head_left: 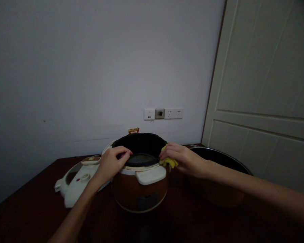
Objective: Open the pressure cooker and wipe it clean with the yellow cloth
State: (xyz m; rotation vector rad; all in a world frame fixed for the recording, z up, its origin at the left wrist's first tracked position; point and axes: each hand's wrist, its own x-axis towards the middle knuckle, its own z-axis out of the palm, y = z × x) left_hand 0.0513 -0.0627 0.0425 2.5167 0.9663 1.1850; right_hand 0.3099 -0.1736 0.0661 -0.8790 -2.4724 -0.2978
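On the surface [177, 216], the cooker [126, 189] stands upright and open, its white handle [152, 176] in front; it looks heavy and stiff, so the handle seems the surer hold. The left hand [114, 160] bends its fingers at the rim [144, 164]; whether they pinch it, I cannot tell. The right hand [179, 157] is closed on 1 cloth [169, 162] at the rim, likely light and soft, easily bunched. Lid [77, 190] left, pot [218, 192] right; sockets [173, 113] beyond.
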